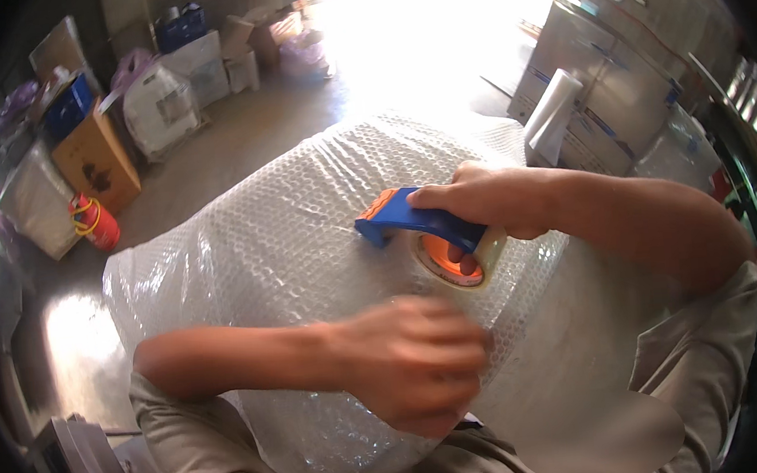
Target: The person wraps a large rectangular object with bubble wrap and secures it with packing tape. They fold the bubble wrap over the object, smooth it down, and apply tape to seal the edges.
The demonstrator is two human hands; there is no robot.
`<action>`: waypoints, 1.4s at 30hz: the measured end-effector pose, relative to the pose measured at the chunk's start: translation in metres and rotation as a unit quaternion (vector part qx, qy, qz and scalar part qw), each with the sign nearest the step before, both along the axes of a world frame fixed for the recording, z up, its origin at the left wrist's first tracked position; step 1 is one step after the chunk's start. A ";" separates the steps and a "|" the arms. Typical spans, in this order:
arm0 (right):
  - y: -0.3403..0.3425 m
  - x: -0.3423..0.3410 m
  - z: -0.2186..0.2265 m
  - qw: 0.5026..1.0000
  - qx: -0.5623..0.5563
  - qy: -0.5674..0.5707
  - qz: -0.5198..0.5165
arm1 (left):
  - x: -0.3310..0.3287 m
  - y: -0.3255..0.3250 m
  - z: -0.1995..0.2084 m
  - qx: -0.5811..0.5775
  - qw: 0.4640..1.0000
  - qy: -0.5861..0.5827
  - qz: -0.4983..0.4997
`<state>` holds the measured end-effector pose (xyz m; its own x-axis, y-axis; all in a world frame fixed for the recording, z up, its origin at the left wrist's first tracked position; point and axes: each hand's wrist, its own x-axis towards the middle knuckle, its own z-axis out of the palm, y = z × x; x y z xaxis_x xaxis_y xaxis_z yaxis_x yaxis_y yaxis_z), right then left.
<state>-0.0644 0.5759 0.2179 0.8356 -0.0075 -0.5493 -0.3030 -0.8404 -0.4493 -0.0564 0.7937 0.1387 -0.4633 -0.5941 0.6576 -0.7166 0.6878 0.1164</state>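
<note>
A large sheet of clear bubble wrap [263, 237] spreads in front of me, its near part reaching down to my lap. My right hand [491, 196] grips a blue tape dispenser [439, 218] over the wrap's right side. The dispenser carries a roll of clear tape [493, 254] on an orange hub, and its orange-edged front points left. Nearer to me, my left hand [415, 362] is curled closed over the near right part of the wrap. It is blurred by motion, and whatever its fingers hold is hidden beneath it. What lies under the wrap is hard to make out.
Cardboard boxes [97, 161], plastic-wrapped goods and bags line the left side. A red fire extinguisher [96, 223] stands by them. At the right are a large wrapped panel-like box [596, 68] and a white roll [555, 107]. Bright light washes out the far doorway.
</note>
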 end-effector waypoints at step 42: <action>-0.070 -0.259 -0.063 0.926 0.289 -0.127 -0.205 | 0.083 -0.016 -0.011 0.386 0.800 -0.108 0.447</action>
